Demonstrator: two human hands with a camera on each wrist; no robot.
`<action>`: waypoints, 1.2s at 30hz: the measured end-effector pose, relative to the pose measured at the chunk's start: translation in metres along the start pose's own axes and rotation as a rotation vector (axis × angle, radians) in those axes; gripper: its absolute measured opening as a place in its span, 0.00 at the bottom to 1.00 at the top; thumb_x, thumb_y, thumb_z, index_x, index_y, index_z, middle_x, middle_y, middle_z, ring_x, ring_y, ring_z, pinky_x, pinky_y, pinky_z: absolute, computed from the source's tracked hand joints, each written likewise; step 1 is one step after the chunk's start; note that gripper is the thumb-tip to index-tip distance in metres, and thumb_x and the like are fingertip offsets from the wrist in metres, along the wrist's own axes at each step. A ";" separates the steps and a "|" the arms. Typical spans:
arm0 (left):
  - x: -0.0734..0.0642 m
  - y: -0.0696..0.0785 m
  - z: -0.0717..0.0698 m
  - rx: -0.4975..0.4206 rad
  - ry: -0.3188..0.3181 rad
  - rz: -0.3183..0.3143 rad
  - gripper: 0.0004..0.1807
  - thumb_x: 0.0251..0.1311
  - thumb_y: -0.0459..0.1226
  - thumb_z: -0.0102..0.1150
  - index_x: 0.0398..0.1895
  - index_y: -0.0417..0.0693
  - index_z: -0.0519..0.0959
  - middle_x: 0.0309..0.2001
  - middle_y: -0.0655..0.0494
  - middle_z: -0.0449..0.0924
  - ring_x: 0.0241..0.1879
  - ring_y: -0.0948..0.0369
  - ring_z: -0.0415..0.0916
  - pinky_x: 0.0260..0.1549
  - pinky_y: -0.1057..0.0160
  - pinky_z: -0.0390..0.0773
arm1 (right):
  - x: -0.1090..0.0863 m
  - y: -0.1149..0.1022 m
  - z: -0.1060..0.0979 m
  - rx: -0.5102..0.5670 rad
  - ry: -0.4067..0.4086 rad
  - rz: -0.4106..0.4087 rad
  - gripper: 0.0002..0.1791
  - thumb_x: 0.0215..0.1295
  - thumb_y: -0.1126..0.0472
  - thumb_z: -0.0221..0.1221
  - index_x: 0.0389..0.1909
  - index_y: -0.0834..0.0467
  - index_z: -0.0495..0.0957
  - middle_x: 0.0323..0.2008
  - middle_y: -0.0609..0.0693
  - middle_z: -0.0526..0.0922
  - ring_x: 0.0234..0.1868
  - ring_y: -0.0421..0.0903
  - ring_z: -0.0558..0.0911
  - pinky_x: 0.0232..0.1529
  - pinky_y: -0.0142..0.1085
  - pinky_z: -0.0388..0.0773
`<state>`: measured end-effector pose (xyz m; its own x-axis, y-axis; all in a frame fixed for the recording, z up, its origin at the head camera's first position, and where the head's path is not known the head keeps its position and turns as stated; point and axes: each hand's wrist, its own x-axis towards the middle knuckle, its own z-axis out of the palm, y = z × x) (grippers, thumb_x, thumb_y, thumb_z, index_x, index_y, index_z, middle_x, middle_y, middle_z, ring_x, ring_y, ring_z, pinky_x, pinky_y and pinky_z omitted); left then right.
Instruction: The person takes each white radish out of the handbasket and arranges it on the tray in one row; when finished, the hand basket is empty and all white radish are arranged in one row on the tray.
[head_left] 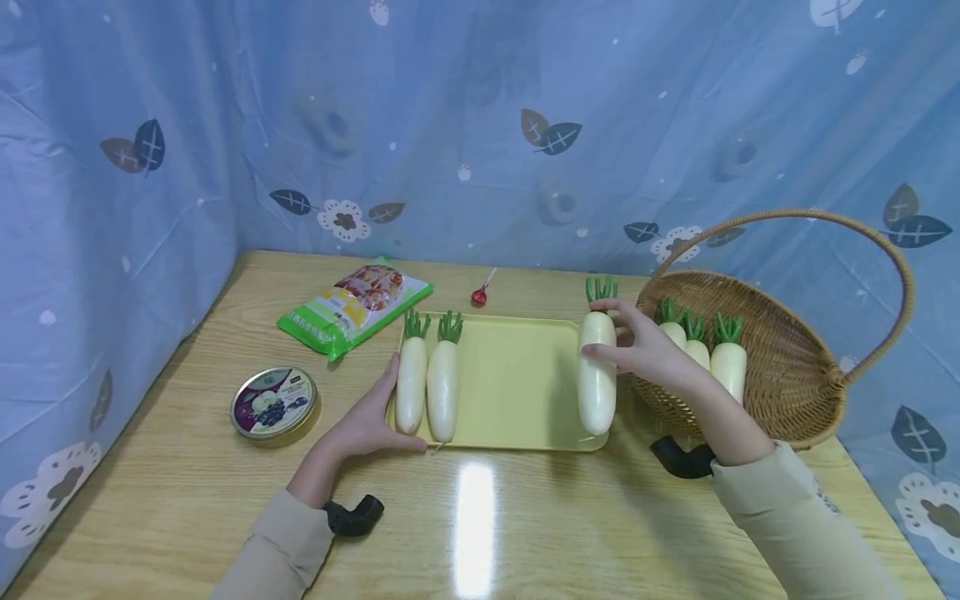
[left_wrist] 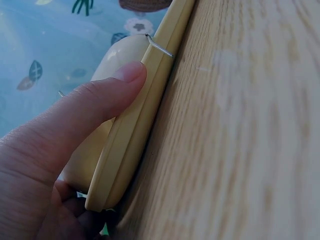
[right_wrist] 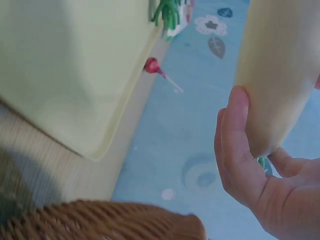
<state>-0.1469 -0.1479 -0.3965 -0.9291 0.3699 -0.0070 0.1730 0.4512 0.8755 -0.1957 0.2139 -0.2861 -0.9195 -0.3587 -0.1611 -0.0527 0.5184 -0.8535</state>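
My right hand [head_left: 651, 348] grips a white radish [head_left: 597, 392] near its green-topped end, thumb on one side and fingers on the other. The radish hangs over the right end of a pale yellow tray [head_left: 513, 383], leafy end away from me. At the tray's near left corner, my left hand [head_left: 366, 423] holds the rim, its thumb [left_wrist: 131, 72] along the front edge and its fingers round the left side. Two more white radishes, one at the far left [head_left: 411, 387] and its neighbour [head_left: 443, 392], lie side by side in the tray.
A wicker basket [head_left: 795, 375] with a tall handle stands on the right, with several radishes [head_left: 727, 367] inside. Behind the tray lie a red lollipop [head_left: 479, 296] and a green-edged food packet [head_left: 360, 307]. A round tin [head_left: 274, 403] sits at the left. Blue curtain [head_left: 450, 125] surrounds the table.
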 end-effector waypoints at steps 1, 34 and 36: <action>0.000 0.000 0.000 0.000 -0.001 0.001 0.70 0.33 0.38 0.77 0.69 0.33 0.30 0.70 0.36 0.29 0.68 0.44 0.32 0.64 0.45 0.40 | 0.001 0.000 0.001 0.004 0.001 -0.004 0.38 0.60 0.58 0.60 0.67 0.57 0.51 0.55 0.66 0.63 0.48 0.60 0.74 0.36 0.45 0.79; -0.001 0.000 0.000 -0.006 -0.006 -0.018 0.70 0.34 0.37 0.76 0.69 0.33 0.30 0.70 0.36 0.29 0.69 0.45 0.31 0.64 0.45 0.40 | 0.039 0.025 0.055 0.098 0.000 -0.024 0.36 0.56 0.64 0.61 0.64 0.61 0.55 0.51 0.70 0.65 0.43 0.58 0.77 0.31 0.41 0.79; 0.001 -0.003 0.001 -0.004 -0.006 -0.011 0.70 0.34 0.37 0.77 0.69 0.34 0.29 0.70 0.36 0.28 0.69 0.45 0.31 0.64 0.45 0.40 | 0.041 0.026 0.058 0.095 -0.001 -0.020 0.36 0.56 0.63 0.61 0.64 0.60 0.55 0.52 0.69 0.65 0.44 0.58 0.76 0.31 0.41 0.79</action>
<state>-0.1478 -0.1484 -0.3994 -0.9289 0.3697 -0.0199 0.1612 0.4520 0.8773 -0.2122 0.1674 -0.3436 -0.9180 -0.3693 -0.1444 -0.0338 0.4357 -0.8995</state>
